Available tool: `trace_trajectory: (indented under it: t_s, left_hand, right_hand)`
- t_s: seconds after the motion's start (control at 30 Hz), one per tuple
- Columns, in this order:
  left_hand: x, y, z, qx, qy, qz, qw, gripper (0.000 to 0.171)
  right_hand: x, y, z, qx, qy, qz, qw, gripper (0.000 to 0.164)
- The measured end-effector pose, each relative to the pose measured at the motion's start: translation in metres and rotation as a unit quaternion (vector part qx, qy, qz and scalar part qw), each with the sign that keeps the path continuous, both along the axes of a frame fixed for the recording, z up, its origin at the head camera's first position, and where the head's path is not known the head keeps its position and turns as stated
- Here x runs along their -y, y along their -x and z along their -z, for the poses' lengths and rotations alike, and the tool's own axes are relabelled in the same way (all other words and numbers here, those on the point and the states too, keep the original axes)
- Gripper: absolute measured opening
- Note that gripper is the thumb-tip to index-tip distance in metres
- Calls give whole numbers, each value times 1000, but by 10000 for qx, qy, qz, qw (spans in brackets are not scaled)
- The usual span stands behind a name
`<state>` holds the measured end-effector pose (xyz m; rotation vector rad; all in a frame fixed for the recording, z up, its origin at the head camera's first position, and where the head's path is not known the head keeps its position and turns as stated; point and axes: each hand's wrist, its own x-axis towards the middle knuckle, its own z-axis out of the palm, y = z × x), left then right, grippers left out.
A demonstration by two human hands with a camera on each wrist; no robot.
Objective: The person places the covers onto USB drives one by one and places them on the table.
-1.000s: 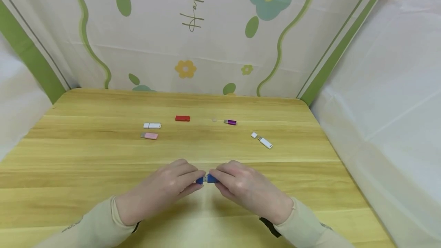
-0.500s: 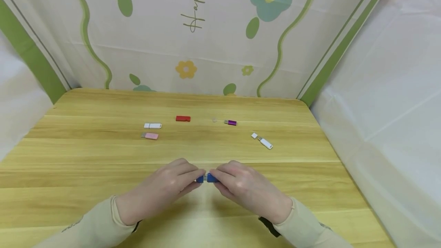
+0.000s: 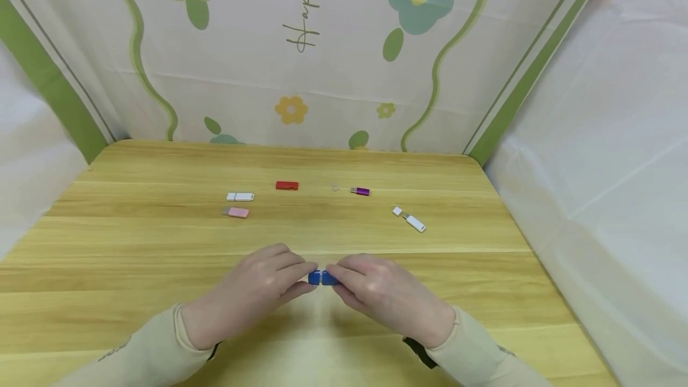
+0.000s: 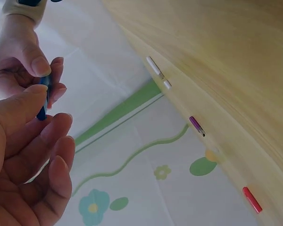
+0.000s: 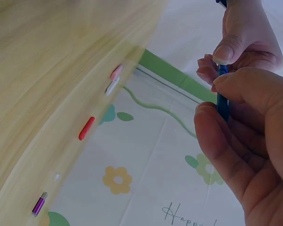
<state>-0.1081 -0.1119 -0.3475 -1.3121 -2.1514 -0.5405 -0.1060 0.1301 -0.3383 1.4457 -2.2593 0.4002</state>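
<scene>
Tabletop (image 3: 134, 243) beneath the blue stick (image 3: 328, 279); your left hand (image 3: 258, 288) and right hand (image 3: 389, 292) pinch its ends, probably capping: press straight.

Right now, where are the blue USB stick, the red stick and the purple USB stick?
Blue USB stick (image 3: 329, 278), head view: its right part.
Red stick (image 3: 287, 186), head view: middle of its body.
Purple USB stick (image 3: 363, 192), head view: its purple casing.

the head view looks forward and down over the table (image 3: 134, 249); nearer, left wrist's faces far right, right wrist's far left, sharing the blue stick (image 5: 222, 106).
</scene>
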Motion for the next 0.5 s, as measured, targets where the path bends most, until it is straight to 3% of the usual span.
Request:
trace_trajectory:
  t_s: [0.5]
  left_hand:
    - [-1, -1, -1, -466, 1, 73, 9989, 32]
  right_hand:
    - [7, -3, 0, 30, 82, 39, 10000, 24]
